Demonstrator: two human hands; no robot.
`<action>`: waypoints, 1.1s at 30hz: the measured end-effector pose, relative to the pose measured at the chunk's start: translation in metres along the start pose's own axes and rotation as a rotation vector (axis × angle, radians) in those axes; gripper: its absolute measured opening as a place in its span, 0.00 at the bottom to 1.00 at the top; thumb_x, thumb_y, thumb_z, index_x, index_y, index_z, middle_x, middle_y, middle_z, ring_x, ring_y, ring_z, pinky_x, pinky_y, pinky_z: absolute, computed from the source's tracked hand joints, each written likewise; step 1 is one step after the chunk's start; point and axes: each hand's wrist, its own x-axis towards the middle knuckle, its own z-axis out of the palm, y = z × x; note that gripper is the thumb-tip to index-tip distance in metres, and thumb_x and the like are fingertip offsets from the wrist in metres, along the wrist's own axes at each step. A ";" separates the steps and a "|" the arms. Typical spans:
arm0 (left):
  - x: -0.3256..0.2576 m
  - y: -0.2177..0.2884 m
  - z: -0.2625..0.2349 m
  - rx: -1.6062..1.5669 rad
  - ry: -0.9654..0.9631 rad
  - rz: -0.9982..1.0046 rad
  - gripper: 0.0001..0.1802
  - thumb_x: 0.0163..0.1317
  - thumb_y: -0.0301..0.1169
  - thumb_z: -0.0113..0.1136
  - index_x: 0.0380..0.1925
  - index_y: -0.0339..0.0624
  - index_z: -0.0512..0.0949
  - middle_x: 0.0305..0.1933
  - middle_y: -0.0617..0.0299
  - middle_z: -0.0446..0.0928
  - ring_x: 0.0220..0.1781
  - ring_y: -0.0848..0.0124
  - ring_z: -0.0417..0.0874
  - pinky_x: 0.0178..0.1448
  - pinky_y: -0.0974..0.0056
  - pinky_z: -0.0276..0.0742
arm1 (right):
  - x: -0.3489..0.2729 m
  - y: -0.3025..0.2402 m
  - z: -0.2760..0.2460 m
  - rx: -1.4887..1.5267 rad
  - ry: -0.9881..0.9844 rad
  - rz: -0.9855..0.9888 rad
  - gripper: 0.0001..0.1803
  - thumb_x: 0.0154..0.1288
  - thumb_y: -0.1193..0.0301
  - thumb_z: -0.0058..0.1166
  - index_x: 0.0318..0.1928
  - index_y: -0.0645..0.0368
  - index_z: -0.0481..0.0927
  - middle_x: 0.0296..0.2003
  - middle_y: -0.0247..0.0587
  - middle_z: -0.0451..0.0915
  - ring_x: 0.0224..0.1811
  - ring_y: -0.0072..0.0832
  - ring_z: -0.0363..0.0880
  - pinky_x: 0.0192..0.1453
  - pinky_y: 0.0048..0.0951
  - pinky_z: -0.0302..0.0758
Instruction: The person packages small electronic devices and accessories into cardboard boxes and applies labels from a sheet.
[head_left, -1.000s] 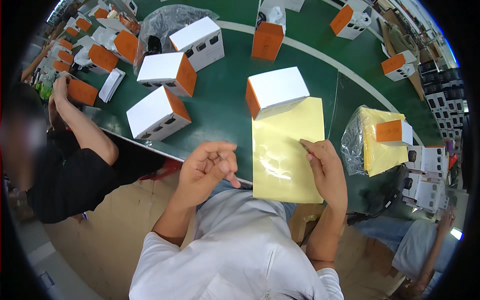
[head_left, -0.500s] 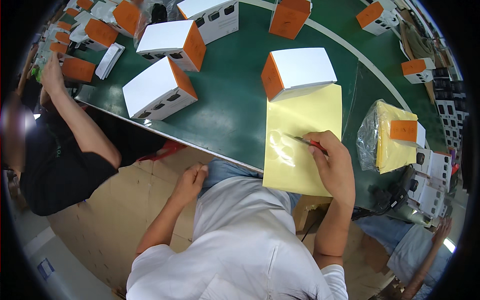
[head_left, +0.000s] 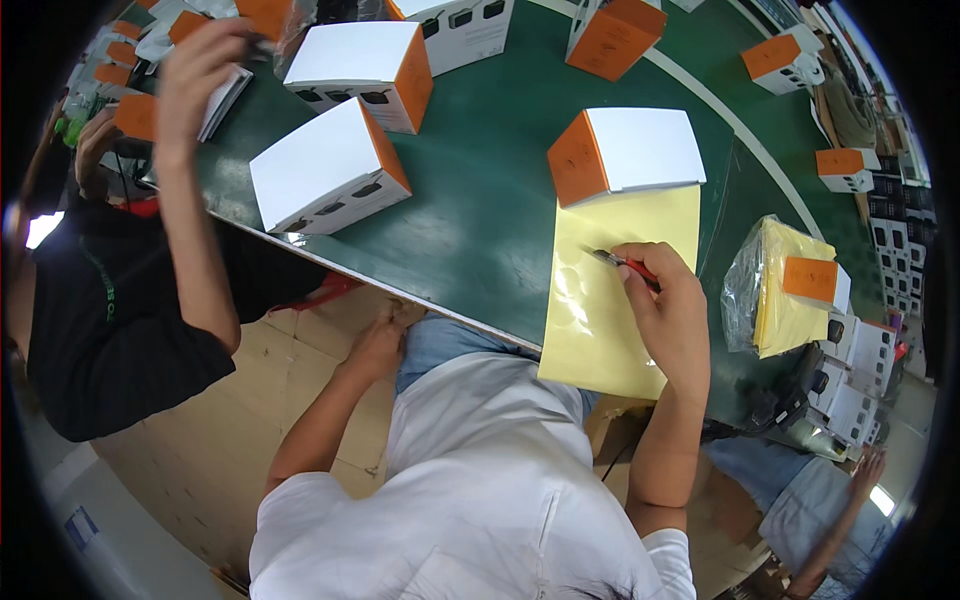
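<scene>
My right hand (head_left: pixel 668 305) is closed round a small red-handled tool (head_left: pixel 642 272) with a thin metal tip. I cannot make out its exact kind. Its tip is over a glossy yellow sheet (head_left: pixel 585 345) bearing clear round stickers, and the sheet's near end overhangs the table edge. An orange-and-white box (head_left: pixel 645 150) rests on the sheet's far end. My left hand (head_left: pixel 378 342) is low beside my lap, just below the table edge, its fingers curled in. Anything inside them is hidden.
Several more boxes, among them one nearby (head_left: pixel 325 170), stand on the green table (head_left: pixel 470 200). At right lies a stack of yellow sheets (head_left: pixel 785 320) in clear plastic, topped by a small box (head_left: pixel 812 280). On the left, a co-worker's blurred hand (head_left: pixel 200 75) reaches over the table.
The co-worker's arm has swung up and across the boxes at left. My left hand has shifted slightly up toward the table edge. My right hand keeps its grip over the sheet.
</scene>
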 end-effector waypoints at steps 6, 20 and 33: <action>0.022 0.038 -0.047 0.016 -0.275 -0.156 0.10 0.61 0.32 0.63 0.41 0.43 0.85 0.39 0.49 0.84 0.41 0.48 0.87 0.43 0.47 0.82 | -0.005 -0.005 -0.008 -0.059 -0.067 0.068 0.07 0.65 0.75 0.63 0.44 0.57 0.87 0.35 0.41 0.84 0.33 0.39 0.82 0.41 0.39 0.76; 0.141 0.191 -0.103 -0.321 -0.004 0.649 0.42 0.59 0.33 0.72 0.73 0.43 0.66 0.61 0.58 0.82 0.67 0.55 0.74 0.67 0.51 0.67 | -0.004 -0.001 0.005 0.009 -0.038 0.079 0.07 0.64 0.77 0.65 0.42 0.55 0.88 0.35 0.39 0.82 0.31 0.34 0.83 0.37 0.36 0.77; 0.153 0.191 -0.089 -0.253 -0.095 0.604 0.54 0.59 0.38 0.74 0.79 0.39 0.52 0.68 0.64 0.80 0.68 0.61 0.72 0.69 0.50 0.57 | 0.004 -0.003 0.003 -0.151 -0.126 0.053 0.06 0.63 0.76 0.63 0.39 0.52 0.88 0.34 0.34 0.81 0.28 0.34 0.79 0.40 0.36 0.72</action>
